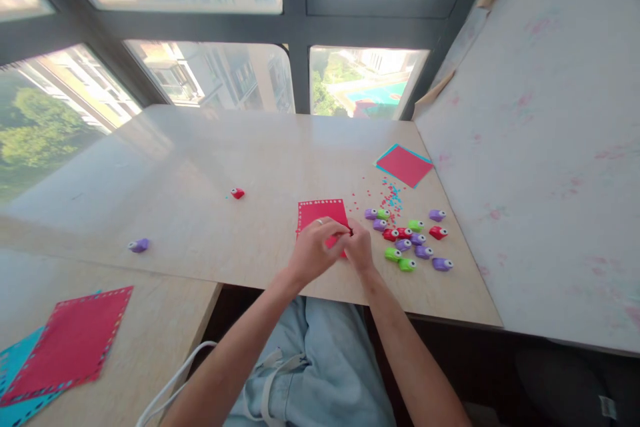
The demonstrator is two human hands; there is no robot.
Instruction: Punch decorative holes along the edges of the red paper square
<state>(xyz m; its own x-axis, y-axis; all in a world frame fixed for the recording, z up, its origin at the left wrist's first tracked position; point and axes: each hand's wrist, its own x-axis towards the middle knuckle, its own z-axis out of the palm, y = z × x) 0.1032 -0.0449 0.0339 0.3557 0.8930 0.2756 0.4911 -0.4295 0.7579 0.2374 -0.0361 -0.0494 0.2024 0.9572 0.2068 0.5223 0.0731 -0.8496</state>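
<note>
A red paper sheet [320,209] lies before me, with small punched holes along its top and left edges. My left hand [317,247] reaches across it, fingers curled around the sheet's right edge, thumb below. At that same edge my right hand [359,245] is closed, its fingertips meeting those of the left. Between them shows a bit of a small dark-red craft punch [351,232], mostly covered by fingers. Just right of my hands sit several small craft punches with eye-like buttons, among them a green punch [407,265], a purple punch [424,252] and a red punch [439,233].
Red and blue paper bits [393,197] are scattered behind the punches, near a stack of red and blue sheets [406,165]. Leftward lie another red punch [237,193], a purple punch [139,245] and hole-edged sheets [75,337]. A white cable [173,377] hangs by the table edge.
</note>
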